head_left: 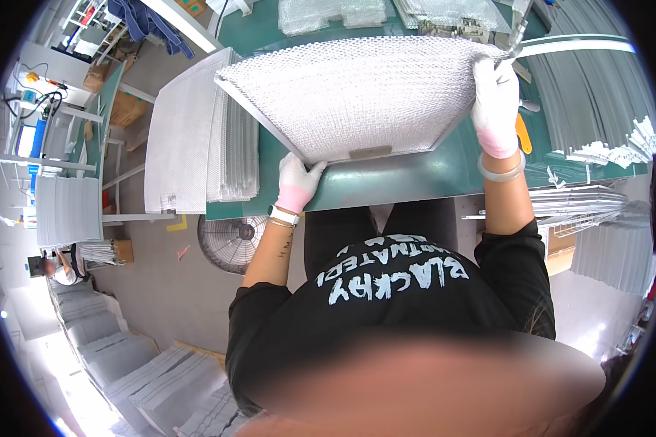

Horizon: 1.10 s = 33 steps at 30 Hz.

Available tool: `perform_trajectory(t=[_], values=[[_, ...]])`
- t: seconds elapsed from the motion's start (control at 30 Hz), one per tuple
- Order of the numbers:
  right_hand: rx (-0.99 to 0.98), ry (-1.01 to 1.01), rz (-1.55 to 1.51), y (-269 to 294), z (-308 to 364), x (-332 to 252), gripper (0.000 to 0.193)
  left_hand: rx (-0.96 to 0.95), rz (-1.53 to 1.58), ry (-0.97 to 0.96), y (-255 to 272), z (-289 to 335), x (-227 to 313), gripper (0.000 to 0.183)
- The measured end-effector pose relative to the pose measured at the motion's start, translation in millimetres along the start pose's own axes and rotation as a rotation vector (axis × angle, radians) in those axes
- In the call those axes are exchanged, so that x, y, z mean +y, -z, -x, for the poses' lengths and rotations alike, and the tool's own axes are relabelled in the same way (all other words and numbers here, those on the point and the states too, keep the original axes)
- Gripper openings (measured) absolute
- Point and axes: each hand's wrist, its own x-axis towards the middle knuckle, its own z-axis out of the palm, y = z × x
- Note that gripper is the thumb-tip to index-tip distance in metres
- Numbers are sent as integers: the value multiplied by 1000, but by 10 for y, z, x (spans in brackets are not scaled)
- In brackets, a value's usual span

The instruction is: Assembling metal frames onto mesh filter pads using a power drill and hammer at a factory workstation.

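Observation:
A silvery mesh panel point(364, 95) with a thin metal frame is tilted over the green tabletop point(386, 180), its near edge low. My left hand point(297, 180), in a white and pink glove, grips the panel's near left corner, thumb along the frame. At the panel's far right corner, my gloved right hand point(496, 105) is closed on the edge. Its fingertips are close to a metal fixture point(518, 29), and the panel hides part of their hold. A small grey label-like patch point(370, 152) is on the near edge.
Left of the panel stands a stack of mesh sheets point(229, 138). Clear-wrapped mesh pieces point(332, 14) lie along the back. An orange-handled tool point(522, 134) lies by my right wrist. Long grey strips point(590, 95) are piled at right. A floor fan point(237, 237) stands below the table.

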Motion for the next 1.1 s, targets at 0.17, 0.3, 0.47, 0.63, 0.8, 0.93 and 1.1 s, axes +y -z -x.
perform_trajectory(t=[0.17, 0.3, 0.47, 0.63, 0.8, 0.93, 1.1], values=[[4, 17, 38, 26, 20, -45, 28, 13, -111, 108, -36, 20, -77, 32], [-5, -17, 43, 32, -5, -8, 31, 104, 225, 65, -54, 13, 235, 39], [-7, -9, 60, 57, 8, 1, 36, 320, 2, 147, -228, 54, 269, 60], [-21, -4, 57, 48, -21, -15, 36, 191, 267, 167, -122, 68, 259, 65], [-1, -14, 10, 53, 43, -52, 24, 244, 797, 40, 921, -283, 1123, 33], [-76, 1, 34, 136, 81, -29, 13, 456, 678, -317, 1112, -530, 1359, 12], [-97, 89, 63, 38, 226, -28, 19, 528, 844, -391, 1038, -461, 1158, 13]])
